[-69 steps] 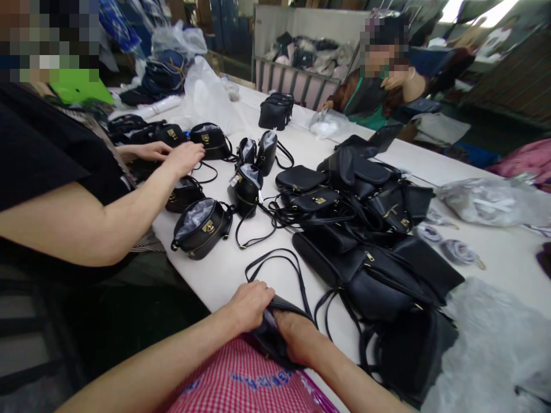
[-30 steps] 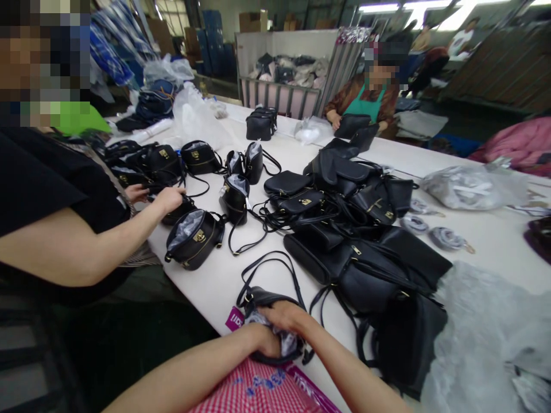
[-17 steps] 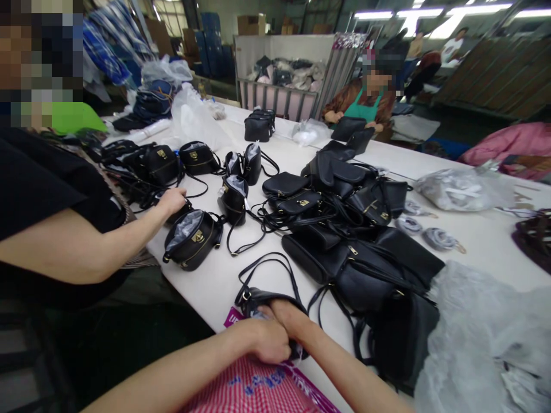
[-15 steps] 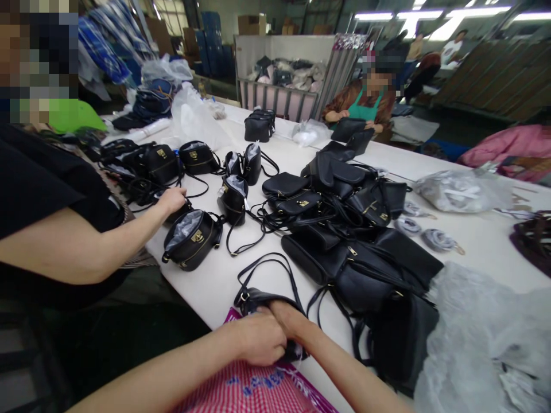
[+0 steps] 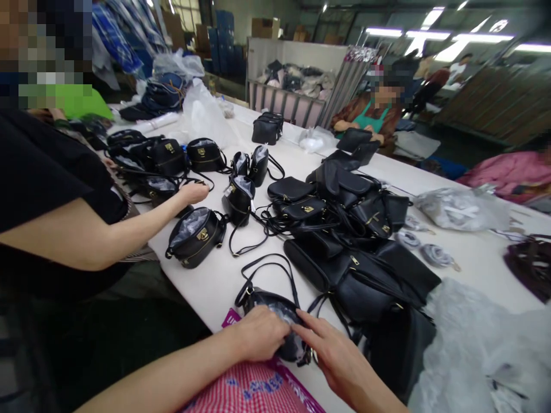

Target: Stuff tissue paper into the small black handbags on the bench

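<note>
Left hand (image 5: pixel 260 338) grips purse (image 5: pixel 275 312); right hand (image 5: pixel 340 358) flat.

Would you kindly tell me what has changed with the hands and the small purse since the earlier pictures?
The right hand has come out of the small black leather purse and now lies open beside it; crinkled plastic stuffing now fills the purse's mouth. The left hand still grips the purse at the white table's edge.

Smooth, faintly glossy black faux leather on the small bag (image 5: pixel 275 321) with crinkly translucent plastic stuffing (image 5: pixel 282 312), gold-toned metal clasp on the round bag (image 5: pixel 196 236), matt white tabletop (image 5: pixel 215 281), red checked woven cloth (image 5: pixel 253 390), filmy clear plastic sheeting (image 5: pixel 473 350).
</note>
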Action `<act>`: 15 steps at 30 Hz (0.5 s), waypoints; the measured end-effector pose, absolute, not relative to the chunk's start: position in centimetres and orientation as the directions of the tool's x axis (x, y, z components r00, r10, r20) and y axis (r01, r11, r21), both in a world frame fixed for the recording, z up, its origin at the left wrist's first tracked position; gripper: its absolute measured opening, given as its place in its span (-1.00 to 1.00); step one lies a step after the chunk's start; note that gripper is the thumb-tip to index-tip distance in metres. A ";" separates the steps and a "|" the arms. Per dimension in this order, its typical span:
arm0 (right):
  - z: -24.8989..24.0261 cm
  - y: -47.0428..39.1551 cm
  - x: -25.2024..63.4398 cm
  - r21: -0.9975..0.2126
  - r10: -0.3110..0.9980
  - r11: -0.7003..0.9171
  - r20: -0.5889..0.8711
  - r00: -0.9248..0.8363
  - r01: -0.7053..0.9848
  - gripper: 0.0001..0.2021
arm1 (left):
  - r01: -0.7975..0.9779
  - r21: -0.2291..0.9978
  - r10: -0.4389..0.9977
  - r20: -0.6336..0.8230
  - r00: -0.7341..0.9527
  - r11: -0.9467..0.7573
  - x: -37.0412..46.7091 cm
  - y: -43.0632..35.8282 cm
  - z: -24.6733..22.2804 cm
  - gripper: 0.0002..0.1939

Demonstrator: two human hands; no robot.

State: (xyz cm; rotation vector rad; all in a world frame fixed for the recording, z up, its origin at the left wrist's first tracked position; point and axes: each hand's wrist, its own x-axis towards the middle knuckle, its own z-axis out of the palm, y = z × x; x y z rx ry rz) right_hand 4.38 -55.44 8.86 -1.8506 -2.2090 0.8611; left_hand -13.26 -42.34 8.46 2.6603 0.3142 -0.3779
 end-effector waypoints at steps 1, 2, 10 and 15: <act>8.0 -56.1 4.6 -0.468 0.950 0.100 -0.218 -0.224 0.878 -0.34 | 0.265 0.402 0.161 -0.273 0.949 -0.876 -13.4 -42.3 8.6 -0.88; 7.2 -56.7 4.6 -0.460 0.964 0.119 -0.159 -0.214 0.880 -0.43 | 0.248 0.420 0.168 -0.220 0.961 -0.873 -13.6 -42.2 8.7 -0.92; 3.4 -58.1 1.5 -0.908 0.964 -0.207 -0.126 0.235 0.364 -0.71 | 0.088 0.408 0.078 -0.039 0.996 -0.909 -12.2 -42.6 5.7 -0.86; 3.8 -58.5 1.8 -0.926 0.759 -0.335 -0.375 0.532 -0.176 -0.46 | 0.176 0.422 0.127 -0.143 0.982 -0.890 -10.8 -42.4 5.5 -0.90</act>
